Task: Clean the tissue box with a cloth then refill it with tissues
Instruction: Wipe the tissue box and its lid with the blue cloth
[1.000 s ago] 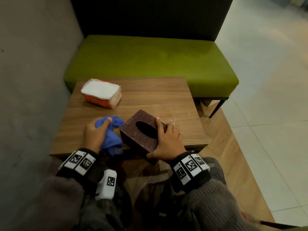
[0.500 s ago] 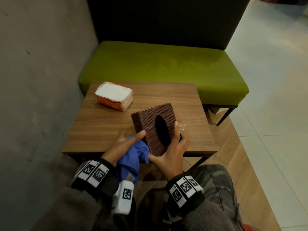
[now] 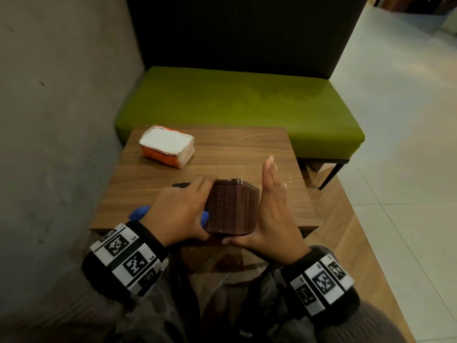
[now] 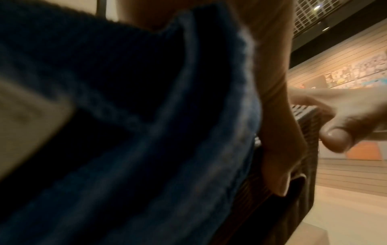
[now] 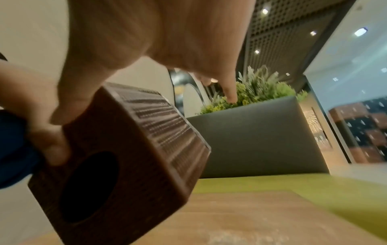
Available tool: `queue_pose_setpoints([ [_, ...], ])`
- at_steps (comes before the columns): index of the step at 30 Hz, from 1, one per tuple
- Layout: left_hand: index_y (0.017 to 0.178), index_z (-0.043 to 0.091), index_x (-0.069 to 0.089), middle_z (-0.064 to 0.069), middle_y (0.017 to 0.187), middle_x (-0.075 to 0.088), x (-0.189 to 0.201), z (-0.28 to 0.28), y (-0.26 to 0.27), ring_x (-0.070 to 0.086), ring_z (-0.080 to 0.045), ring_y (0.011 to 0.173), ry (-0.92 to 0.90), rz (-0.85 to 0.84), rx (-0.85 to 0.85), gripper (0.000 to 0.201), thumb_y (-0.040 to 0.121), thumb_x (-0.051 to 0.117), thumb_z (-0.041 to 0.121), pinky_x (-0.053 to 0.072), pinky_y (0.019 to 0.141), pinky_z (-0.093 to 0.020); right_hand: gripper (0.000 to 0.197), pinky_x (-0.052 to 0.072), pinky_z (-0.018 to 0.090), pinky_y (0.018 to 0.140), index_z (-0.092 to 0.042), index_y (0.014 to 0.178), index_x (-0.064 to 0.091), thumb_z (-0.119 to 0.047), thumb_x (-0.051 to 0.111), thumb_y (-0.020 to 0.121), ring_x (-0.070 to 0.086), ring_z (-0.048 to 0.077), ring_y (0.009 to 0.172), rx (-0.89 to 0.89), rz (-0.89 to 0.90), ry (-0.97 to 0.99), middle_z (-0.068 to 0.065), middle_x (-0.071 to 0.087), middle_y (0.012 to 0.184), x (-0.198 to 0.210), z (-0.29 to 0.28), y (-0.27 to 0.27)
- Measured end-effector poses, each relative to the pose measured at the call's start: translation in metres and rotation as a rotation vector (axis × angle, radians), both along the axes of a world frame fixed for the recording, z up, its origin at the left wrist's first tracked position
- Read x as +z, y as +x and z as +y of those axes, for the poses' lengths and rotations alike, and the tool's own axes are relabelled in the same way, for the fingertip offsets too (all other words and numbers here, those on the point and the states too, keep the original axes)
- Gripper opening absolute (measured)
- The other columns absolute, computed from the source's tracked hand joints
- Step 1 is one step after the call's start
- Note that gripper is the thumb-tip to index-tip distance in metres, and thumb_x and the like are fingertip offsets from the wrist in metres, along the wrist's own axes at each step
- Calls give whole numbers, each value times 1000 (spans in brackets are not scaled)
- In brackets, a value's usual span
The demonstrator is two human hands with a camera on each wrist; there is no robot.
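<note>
The brown woven tissue box (image 3: 231,206) is held tilted above the near edge of the wooden table (image 3: 222,154), a closed woven side facing up. In the right wrist view the box (image 5: 130,157) shows its oval opening toward the camera. My left hand (image 3: 183,209) grips the blue cloth (image 3: 139,212) and presses it to the box's left side. The cloth (image 4: 146,132) fills the left wrist view. My right hand (image 3: 270,196) lies flat along the box's right side, fingers straight, thumb at the near edge. An orange pack of white tissues (image 3: 167,146) lies at the table's far left.
A green bench (image 3: 247,107) with a dark backrest stands just behind the table. A grey wall (image 3: 61,120) runs along the left. Pale tiled floor (image 3: 408,144) opens to the right. My knees sit under the table's near edge.
The box has been turned so its opening no longer faces up. My left hand brought the cloth onto the box's left side. My right hand's fingers straightened along the right side.
</note>
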State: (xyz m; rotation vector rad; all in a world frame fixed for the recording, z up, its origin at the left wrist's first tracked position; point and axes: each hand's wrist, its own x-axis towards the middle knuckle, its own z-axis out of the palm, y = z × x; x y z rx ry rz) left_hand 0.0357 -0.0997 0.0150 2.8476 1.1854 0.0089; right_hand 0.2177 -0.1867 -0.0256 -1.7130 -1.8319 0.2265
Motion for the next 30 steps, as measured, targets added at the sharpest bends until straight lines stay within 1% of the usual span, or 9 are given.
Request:
queue_pose_setpoints([
  [3, 139, 24, 16, 9, 124, 46, -1, -3, 3, 56, -11, 73, 52, 56, -92, 108, 55, 73, 59, 37, 54, -24, 150, 12, 57, 119, -31, 144, -30, -62, 82, 49, 1, 18, 150, 112, -35, -186, -1, -7, 162, 7, -2, 4],
  [6, 133, 20, 32, 5, 113, 57, -10, -3, 4, 55, -10, 55, 120, -28, -146, 110, 42, 76, 61, 31, 41, -22, 137, 31, 48, 114, -10, 152, 1, -50, 85, 51, 35, 15, 135, 95, -15, -213, 4, 34, 147, 1, -3, 5],
  [9, 143, 34, 8, 6, 139, 40, -16, -2, -1, 59, -11, 90, -57, -150, -120, 123, 46, 79, 62, 51, 66, -31, 111, 40, 19, 95, -8, 139, 33, -42, 89, 49, 41, 4, 114, 37, 76, -151, -2, 44, 127, -10, -7, 7],
  [12, 141, 44, 15, 3, 140, 38, -15, 4, -13, 47, -6, 115, -478, -766, 216, 121, 42, 85, 50, 43, 91, -25, 105, 33, 2, 83, -14, 134, 36, -43, 89, 48, 41, -1, 108, -21, 104, -92, -11, 40, 119, -21, -16, 11],
  [14, 127, 31, 43, -4, 117, 57, -16, 8, -14, 59, -17, 108, -647, -1277, 491, 89, 48, 82, 40, 48, 82, -26, 105, 33, 1, 76, -16, 134, 36, -43, 87, 47, 41, -2, 106, -64, 153, -91, -16, 36, 116, -29, -23, 10],
  [16, 114, 12, 55, -9, 103, 66, -15, 8, -6, 65, -28, 101, -717, -1568, 640, 66, 58, 79, 38, 53, 76, -31, 105, 32, 1, 75, -21, 134, 32, -48, 82, 46, 43, 0, 106, -86, 188, -75, -17, 36, 116, -34, -26, 2],
  [19, 107, 12, 59, -6, 105, 68, -13, -14, 17, 65, -19, 99, -666, -1469, 496, 52, 65, 81, 32, 52, 85, -29, 102, 33, 3, 78, -26, 130, 29, -50, 81, 45, 48, 6, 105, -116, 212, -5, -16, 38, 116, -34, -23, -10],
  [23, 107, 23, 62, 5, 108, 59, -29, -56, 34, 56, -8, 101, -283, -1044, 126, 36, 72, 67, 24, 41, 89, -14, 91, 48, 27, 87, -20, 130, 34, -53, 79, 58, 55, 14, 107, -142, 230, 133, -8, 47, 119, -30, -20, -19],
  [30, 115, 16, 64, -1, 109, 55, -42, -47, 30, 54, -18, 100, -47, -921, 64, 43, 73, 51, 15, 49, 84, -35, 95, 49, 22, 81, -20, 129, 34, -51, 78, 52, 50, 10, 105, -146, 189, 117, -8, 46, 119, -30, -23, -17],
])
